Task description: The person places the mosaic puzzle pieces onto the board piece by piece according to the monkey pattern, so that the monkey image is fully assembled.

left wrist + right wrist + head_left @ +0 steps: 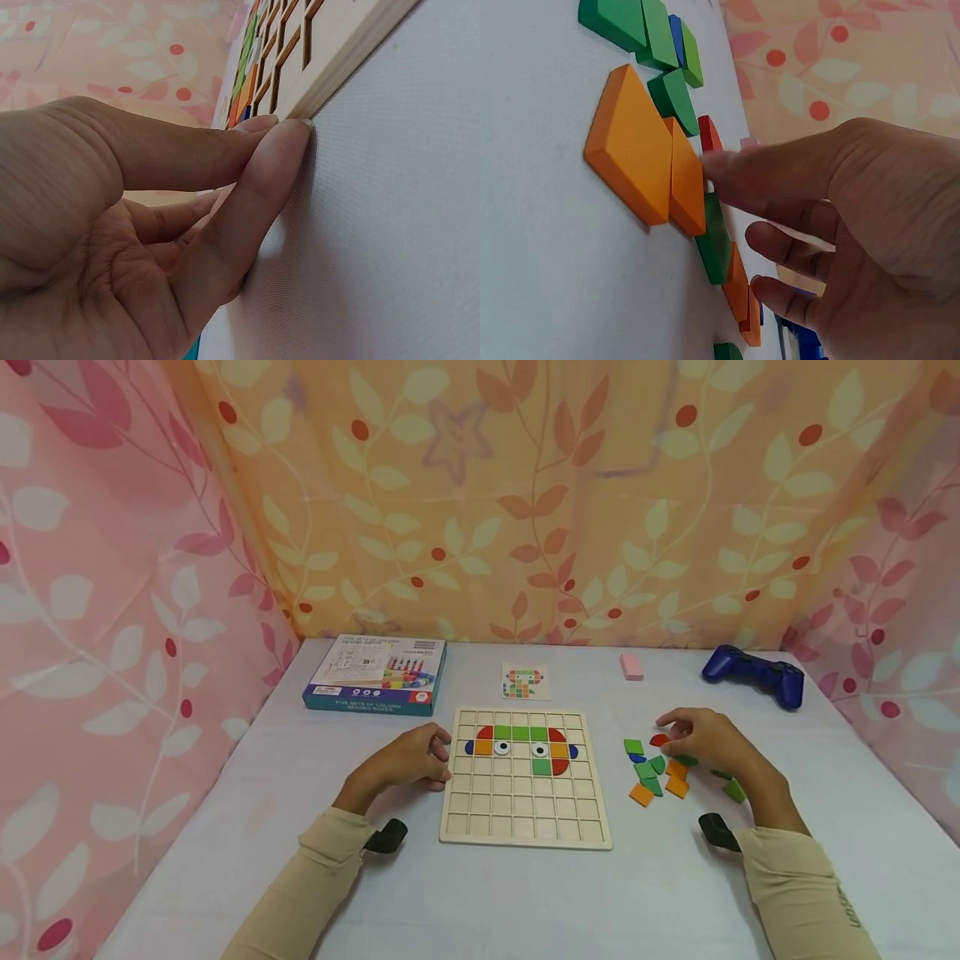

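From my remote feed, I see the person's right hand (708, 739) reaching low over loose tiles on the right side of the bench (525, 902). The red tile (660, 740) lies right at those fingers, by the thumb tip and below the bent index finger. The right wrist view shows it just beyond the thumb, whose tip is slightly blurred; with the index fingertip hidden there, I cannot tell whether the fingers grasp the tile or merely surround it.

Two touching orange tiles (630, 150) sit beside the thumb, with a dark green tile (715, 240) beneath the hand. More green tiles (645, 770) and a small blue tile (637, 759) lie between the hand and the wooden grid board (517, 810).

The left hand (405, 756) is at the board's left edge, its fingers bent and their tips touching the wood. I cannot tell whether they pinch the edge or simply rest against it.

On the board's upper rows I see red, green, orange and blue tiles around two eye tiles (502, 747); the lower rows show bare wood. Behind the board lies a picture card (527, 682), with a teal-edged box (375, 677) to its left and a pink block (632, 667) and dark blue game controller (753, 677) to its right.
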The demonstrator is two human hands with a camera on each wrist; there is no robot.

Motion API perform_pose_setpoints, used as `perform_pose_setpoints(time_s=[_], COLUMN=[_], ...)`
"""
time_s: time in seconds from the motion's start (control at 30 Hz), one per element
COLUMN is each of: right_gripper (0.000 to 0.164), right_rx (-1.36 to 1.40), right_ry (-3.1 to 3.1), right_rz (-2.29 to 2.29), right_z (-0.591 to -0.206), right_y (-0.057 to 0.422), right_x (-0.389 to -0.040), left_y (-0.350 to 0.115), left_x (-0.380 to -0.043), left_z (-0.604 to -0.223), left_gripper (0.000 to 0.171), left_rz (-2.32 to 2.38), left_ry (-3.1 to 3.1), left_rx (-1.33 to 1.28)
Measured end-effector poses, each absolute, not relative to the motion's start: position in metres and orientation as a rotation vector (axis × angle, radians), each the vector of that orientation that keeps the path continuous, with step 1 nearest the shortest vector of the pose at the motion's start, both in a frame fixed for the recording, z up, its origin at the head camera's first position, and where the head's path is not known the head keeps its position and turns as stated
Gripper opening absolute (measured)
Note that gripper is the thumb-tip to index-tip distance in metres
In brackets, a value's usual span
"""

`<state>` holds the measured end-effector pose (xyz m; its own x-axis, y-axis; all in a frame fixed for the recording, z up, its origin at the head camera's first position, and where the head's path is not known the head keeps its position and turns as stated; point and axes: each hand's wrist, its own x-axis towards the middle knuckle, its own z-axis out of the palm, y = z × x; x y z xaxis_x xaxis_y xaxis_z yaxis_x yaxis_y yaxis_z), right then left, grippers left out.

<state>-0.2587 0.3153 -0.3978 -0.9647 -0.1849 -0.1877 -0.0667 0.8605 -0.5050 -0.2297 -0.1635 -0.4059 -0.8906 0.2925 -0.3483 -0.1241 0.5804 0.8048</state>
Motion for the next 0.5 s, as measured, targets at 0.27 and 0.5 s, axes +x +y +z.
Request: perform_pose_setpoints(time_s=[0.27, 0.5], right_gripper=[0.042, 0.043], right_rx=[-0.218, -0.198], right_ry=[2.838, 2.801], right_rz=[-0.794, -0.839], right_z=[-0.403, -0.403], right_y=[0.308, 0.299], right_x=[-0.262, -0.263], left_y=[-0.164, -0.164], left_x=[-0.23, -0.229], left_z=[-0.406, -0.405], left_gripper=[0.058, 0.058], left_rz=[1.249, 1.245], left_ry=[2.369, 2.371], left_rx=[0.147, 0.144])
